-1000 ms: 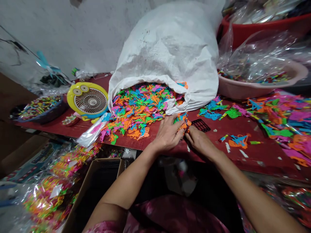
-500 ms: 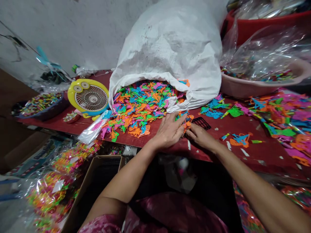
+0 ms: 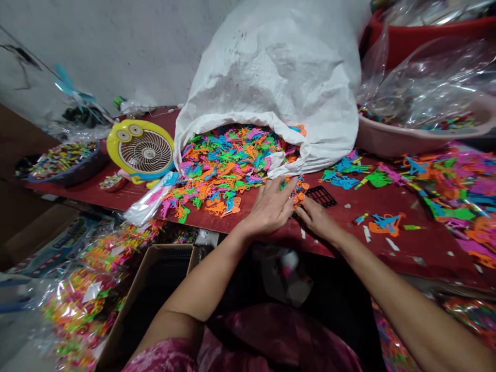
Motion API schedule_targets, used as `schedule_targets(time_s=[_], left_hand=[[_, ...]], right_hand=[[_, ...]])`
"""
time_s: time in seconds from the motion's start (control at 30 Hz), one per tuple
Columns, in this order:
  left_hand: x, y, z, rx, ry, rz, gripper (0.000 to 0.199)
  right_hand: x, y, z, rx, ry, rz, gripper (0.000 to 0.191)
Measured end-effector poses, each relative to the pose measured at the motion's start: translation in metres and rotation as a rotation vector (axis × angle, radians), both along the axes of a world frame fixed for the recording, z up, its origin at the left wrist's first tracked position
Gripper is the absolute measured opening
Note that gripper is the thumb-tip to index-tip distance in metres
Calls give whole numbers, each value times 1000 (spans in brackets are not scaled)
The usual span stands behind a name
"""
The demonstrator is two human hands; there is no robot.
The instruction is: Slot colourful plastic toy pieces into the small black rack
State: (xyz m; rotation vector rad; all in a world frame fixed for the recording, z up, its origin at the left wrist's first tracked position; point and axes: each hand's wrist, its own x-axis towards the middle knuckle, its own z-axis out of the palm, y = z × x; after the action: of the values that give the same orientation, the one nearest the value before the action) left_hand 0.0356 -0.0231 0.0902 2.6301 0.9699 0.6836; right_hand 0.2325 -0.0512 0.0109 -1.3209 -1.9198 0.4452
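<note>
I monitor the work area through the head camera, with 12 o'clock straight ahead and the hands as centre reference. The left hand (image 3: 269,206) lies palm-down, and its fingers (image 3: 281,195) are spread apart against a small cluster of orange and blue moulded plastic pieces (image 3: 297,190). The right hand (image 3: 316,219) sits just beside it at 4 o'clock, its fingers (image 3: 307,207) close together at the cluster's lower edge. I cannot tell whether they are clamped on a piece.

The cluster lies on the red-painted bench (image 3: 420,248), with a black plastic grid piece (image 3: 321,196) just beside it at 2 o'clock. At 11 o'clock, a loose pile of thin, flat, multicoloured plastic shapes (image 3: 228,165) spills from the mouth of a white woven sack (image 3: 271,72). More flat shapes (image 3: 453,191) are spread at 3 o'clock. A pink plastic basin (image 3: 391,142) covered by crinkled clear film stands at 2 o'clock, and a red tub (image 3: 411,31) stands behind it. At 10 o'clock is a round yellow fan (image 3: 141,155) with a ribbed grille. At 7 o'clock, an open cardboard box (image 3: 155,289) stands beside glossy clear bags of bright plastic pieces (image 3: 79,305).
</note>
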Motion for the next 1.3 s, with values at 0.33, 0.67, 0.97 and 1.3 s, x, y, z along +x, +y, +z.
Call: schedule_targets(time_s=[0.33,0.67,0.97,1.3], left_hand=[[-8,8,-2,14,-15,14,49],[-8,7,-5,31,-27,33,49],[-10,6,-5,17,-49,26,52],[-13,4,-4,17,-58,53,47]], right_hand=[[-5,-4,1,-237,267,54,27],[-6,-5,6,-88,30,3,21],[-18,-9,-8,-107,132,-136,26],[-19,-6,-10,83,-35,-71,15]])
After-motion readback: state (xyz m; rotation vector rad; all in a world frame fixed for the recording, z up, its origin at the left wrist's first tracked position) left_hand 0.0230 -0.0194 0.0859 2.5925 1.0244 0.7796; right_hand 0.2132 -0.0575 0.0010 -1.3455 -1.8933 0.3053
